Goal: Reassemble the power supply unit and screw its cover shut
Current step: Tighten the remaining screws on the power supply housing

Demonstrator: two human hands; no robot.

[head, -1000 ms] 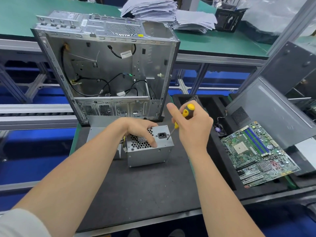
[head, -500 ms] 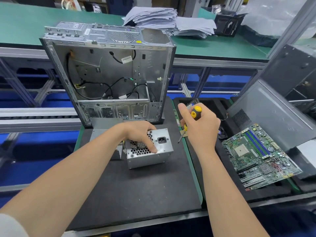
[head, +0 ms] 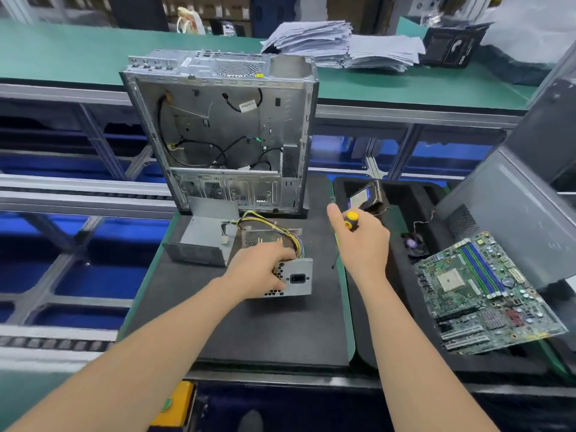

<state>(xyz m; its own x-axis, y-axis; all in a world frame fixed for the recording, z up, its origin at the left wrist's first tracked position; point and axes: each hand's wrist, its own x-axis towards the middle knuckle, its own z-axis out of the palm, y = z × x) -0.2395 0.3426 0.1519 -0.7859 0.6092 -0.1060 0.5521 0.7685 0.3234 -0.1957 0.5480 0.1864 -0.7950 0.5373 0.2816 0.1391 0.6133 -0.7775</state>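
The silver power supply unit (head: 297, 280) lies on the black mat (head: 265, 332), its socket face toward me and a bundle of coloured wires (head: 280, 232) rising behind it. My left hand (head: 261, 269) grips its perforated left part. Its loose grey cover (head: 202, 241) lies to the left on the mat. To the right of the unit, my right hand (head: 361, 244) holds a screwdriver (head: 350, 219) with a yellow and black handle, index finger extended, the thin shaft pointing down at the mat, clear of the unit.
An open, empty computer case (head: 224, 129) stands upright behind the unit. A black tray (head: 405, 194) to the right holds a hard drive (head: 367, 194), a small fan (head: 411, 244) and a green motherboard (head: 486, 294). A grey side panel (head: 511, 213) leans at far right. Paper stacks (head: 336, 45) lie on the green bench.
My right hand has drawn the screwdriver away from the unit's socket face to the right. My view has risen, and the wires and cover behind the unit show now.
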